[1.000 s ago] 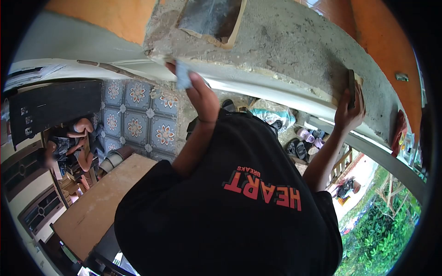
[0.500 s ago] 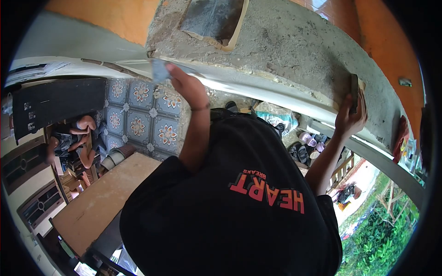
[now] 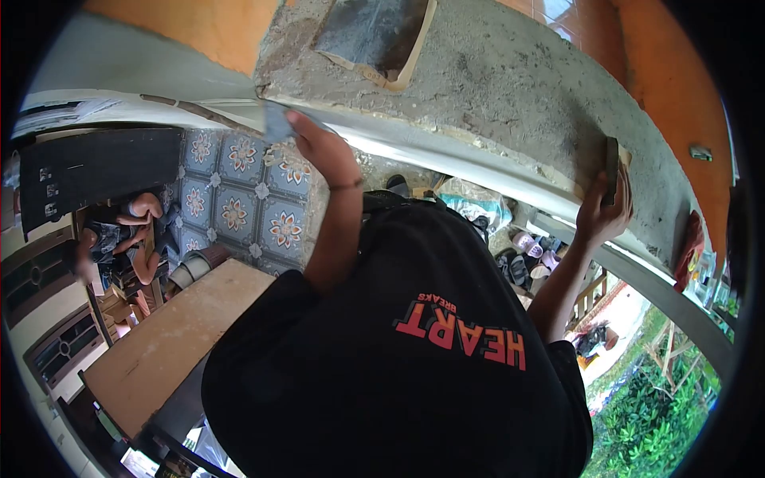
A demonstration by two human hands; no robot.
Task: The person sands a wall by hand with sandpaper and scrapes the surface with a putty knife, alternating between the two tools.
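Observation:
My left hand [image 3: 329, 155] is closed on a flat grey plate [image 3: 279, 122], which overlaps the near corner of a rough concrete ledge [image 3: 494, 88]. My right hand [image 3: 603, 211] grips a thin block with a dark edge [image 3: 611, 170] and a pale side, against the right part of the ledge; I cannot tell what kind of tool it is. Wet-looking grey patches show on the ledge top. Near its left end lies a piece of torn brown paper [image 3: 410, 68] around a dark, smooth sheet [image 3: 370, 32].
Below the ledge lie sandals and shoes [image 3: 526, 259] and a white-green sack [image 3: 478, 205]. Patterned tiles [image 3: 235, 211] cover the floor at left, near a brown tabletop [image 3: 159, 342]. Another person [image 3: 131, 239] sits at far left. Green plants [image 3: 653, 414] grow at lower right.
Both hands keep nearly the same places and grips. The right hand and its block appear slightly lower, and the whole view has shifted a little.

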